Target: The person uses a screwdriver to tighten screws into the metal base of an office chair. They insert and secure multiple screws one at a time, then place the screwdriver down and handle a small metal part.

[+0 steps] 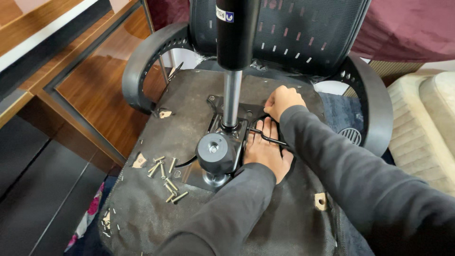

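Resting flat on the upturned underside of an office chair seat (189, 114), the left hand (266, 150) lies palm down just beside the black metal mechanism plate (246, 114), its fingers spread and pointing toward the chair back. It grips nothing that shows; a black hex key (266, 137) crosses over its fingers, and I cannot tell whether those fingers press on the key or merely lie under it. The right hand (283, 101) sits just beyond the left, nearer the chair back, curled into a loose fist at the edge of the mechanism plate. Its fingers fold down over something at the plate, but what it has hold of is hidden, so the grip cannot be told for sure. Both arms wear dark grey sleeves.

From the middle of the mechanism plate rises the gas lift cylinder (232, 85), a silver shaft with a thick black upper tube. On the near side of the plate sits a round black knob (216, 152), touching the thumb side of the left hand. A loose scatter of silver bolts (166, 178) lies on the seat underside to the left of the plate, well apart from both hands. Curved black armrests (142, 66) flank the seat, and the mesh chair back (294, 33) stands beyond the plate.
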